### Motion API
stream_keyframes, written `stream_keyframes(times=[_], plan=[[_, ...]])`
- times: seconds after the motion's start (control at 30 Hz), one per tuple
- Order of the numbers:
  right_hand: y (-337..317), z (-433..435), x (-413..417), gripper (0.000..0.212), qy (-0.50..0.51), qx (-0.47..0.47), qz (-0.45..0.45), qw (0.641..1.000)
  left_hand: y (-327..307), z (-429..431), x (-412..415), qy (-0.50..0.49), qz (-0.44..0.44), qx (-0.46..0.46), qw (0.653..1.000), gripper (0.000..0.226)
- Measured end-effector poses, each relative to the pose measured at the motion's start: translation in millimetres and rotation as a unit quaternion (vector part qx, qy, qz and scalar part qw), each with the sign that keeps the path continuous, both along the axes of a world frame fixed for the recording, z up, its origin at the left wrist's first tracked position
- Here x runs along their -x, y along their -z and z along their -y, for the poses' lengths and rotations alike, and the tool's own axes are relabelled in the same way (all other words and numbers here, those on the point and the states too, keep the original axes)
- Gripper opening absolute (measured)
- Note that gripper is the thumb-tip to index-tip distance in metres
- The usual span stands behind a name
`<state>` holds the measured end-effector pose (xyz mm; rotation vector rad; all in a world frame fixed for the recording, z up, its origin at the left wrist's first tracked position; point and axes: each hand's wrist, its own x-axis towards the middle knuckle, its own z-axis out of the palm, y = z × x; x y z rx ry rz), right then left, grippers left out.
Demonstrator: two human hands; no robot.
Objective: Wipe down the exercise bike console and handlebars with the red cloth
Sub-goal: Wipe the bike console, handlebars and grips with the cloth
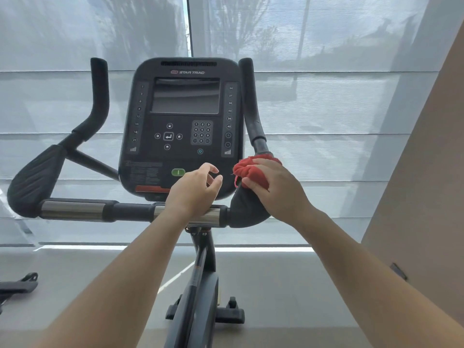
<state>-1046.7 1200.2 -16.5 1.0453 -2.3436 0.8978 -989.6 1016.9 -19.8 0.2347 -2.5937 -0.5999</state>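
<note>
Both your hands are up at the exercise bike (200, 270). Your right hand (275, 189) grips the bunched red cloth (247, 172) against the right handlebar (247, 210), at four o'clock from the console (180, 116). Your left hand (194, 190) hovers at its six o'clock, fingers loosely curled, holding nothing.

blinds (326, 101): sheer grey, daylight through | wall (431, 159): beige, right | floor (75, 277): pale grey
</note>
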Motion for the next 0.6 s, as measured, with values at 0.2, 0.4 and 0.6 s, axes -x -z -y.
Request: stream_keyframes(times=[0.2, 0.4, 0.6], plan=[[-7, 6, -4, 0.04, 0.041, -0.034, 0.008, 0.999, -1, 0, -3, -0.011, 0.013, 0.002, 1.0, 0.025], [16, -6, -39, 0.055, 0.009, -0.024, -0.02, 0.999, 1, 0, -3, -0.012, 0.02, 0.008, 1.0, 0.025], [18, -2, -45, 0.049, 0.012, 0.009, -0.011, 1.0, 1, 0, -3, -0.01, 0.012, 0.007, 1.0, 0.026]])
